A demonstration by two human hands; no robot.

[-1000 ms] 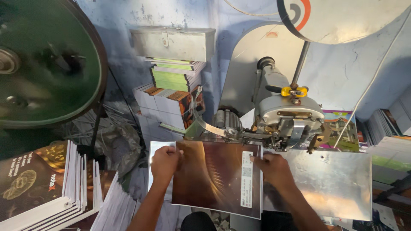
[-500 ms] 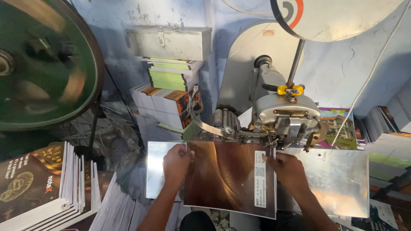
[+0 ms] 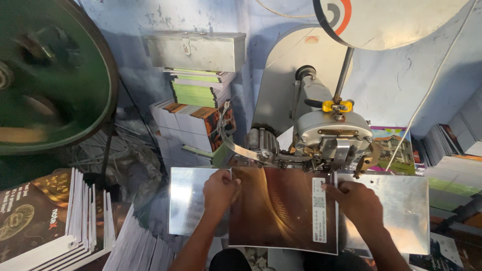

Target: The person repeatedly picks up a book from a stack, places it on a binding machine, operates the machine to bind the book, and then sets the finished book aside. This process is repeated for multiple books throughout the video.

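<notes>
Two bare forearms enter from the near edge, with no sleeves, watch or bracelets in sight. The left hand (image 3: 219, 189) and right hand (image 3: 357, 200) are gloveless, without visible rings.

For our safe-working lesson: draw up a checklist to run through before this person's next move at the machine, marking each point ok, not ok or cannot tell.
1. Left hand grips the booklet at its left edge: ok.
2. Right hand presses its right edge: ok.
3. Booklet's top edge sits under the machine head: ok.
4. Fingers away from the head's working point: cannot tell.
5. Booklet lies flat on the metal table: ok.
</notes>
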